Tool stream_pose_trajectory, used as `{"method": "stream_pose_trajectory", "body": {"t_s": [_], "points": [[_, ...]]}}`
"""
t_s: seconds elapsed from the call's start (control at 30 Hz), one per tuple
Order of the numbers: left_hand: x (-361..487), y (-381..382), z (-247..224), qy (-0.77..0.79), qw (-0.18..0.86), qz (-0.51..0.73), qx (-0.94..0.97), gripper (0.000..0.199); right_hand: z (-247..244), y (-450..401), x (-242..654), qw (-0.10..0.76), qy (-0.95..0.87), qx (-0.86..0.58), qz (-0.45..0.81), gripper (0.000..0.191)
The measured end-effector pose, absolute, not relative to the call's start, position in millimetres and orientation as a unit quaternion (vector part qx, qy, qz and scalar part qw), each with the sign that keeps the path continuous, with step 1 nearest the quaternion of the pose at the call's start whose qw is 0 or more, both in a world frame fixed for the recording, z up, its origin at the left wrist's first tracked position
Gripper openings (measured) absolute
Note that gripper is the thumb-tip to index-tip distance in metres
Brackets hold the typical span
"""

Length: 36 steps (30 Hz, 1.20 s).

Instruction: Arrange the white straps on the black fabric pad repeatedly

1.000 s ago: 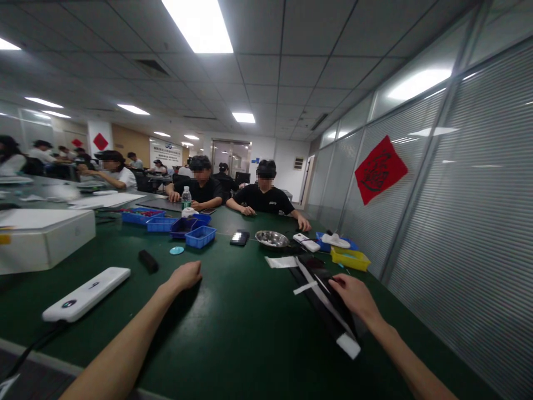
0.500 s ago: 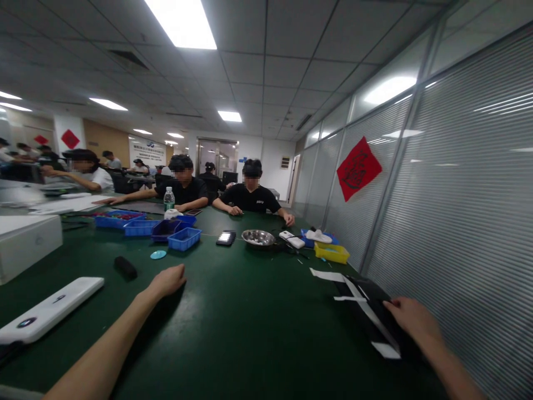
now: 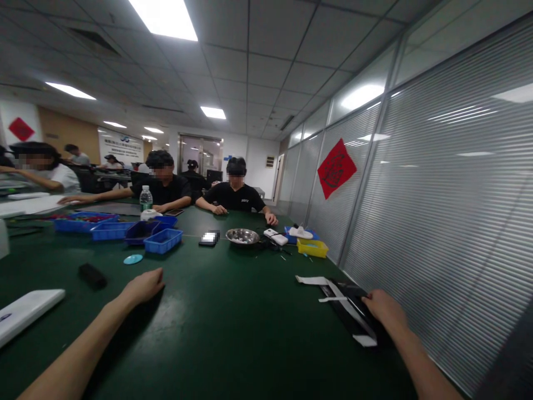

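Note:
My left hand (image 3: pixel 144 286) rests on the green table (image 3: pixel 241 333) with its fingers curled into a fist. Nothing shows in it, though the underside of the fist is hidden. To its left lies a small black block-shaped object (image 3: pixel 92 275), and a light-blue disc (image 3: pixel 133 259) is just beyond it. My right hand (image 3: pixel 385 311) pinches the right edge of a flat, glossy black piece (image 3: pixel 353 297), perhaps a bag or folder. White strips (image 3: pixel 310 280) run along and across this piece, some sticking out past its left side. It lies on or close to the table.
Blue trays (image 3: pixel 163 241) stand at the far left near a water bottle (image 3: pixel 145 199). Further right are a phone-like device (image 3: pixel 209 238), a metal bowl (image 3: pixel 242 237), a white power bank (image 3: pixel 275 237) and a yellow tray (image 3: pixel 312 248). Two people sit opposite; a blind-covered glass wall borders the right.
The view has swung to the right, so the table items sit further left in the picture. Both hands keep about the same pose, the right still holding the black piece.

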<state>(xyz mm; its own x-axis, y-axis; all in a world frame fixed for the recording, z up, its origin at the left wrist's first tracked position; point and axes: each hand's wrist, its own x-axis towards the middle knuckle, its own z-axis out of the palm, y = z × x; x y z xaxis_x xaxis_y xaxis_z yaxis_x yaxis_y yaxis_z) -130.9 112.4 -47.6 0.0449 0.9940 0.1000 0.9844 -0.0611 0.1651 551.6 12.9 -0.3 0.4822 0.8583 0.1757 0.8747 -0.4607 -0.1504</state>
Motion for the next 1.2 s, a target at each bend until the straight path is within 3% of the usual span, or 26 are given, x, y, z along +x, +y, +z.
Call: {"method": "stream_pose_trajectory", "body": {"t_s": [0.4,0.83,1.2], "points": [[-131.9,112.6,-49.3,0.682,0.028,0.112,0.722,0.014,5.5,-12.9,523.4,0.161,-0.501,-0.846,-0.093,0.039],[-125.0,107.4,-42.8,0.690,0.025,0.096,0.717,0.014,-36.3,-57.0,526.7,0.210,-0.488,-0.846,0.035,0.048],[-123.3,106.3,-41.3,0.686,0.023,0.084,0.723,0.014,-29.4,-61.1,523.2,0.287,-0.478,-0.824,0.098,0.053]]}}
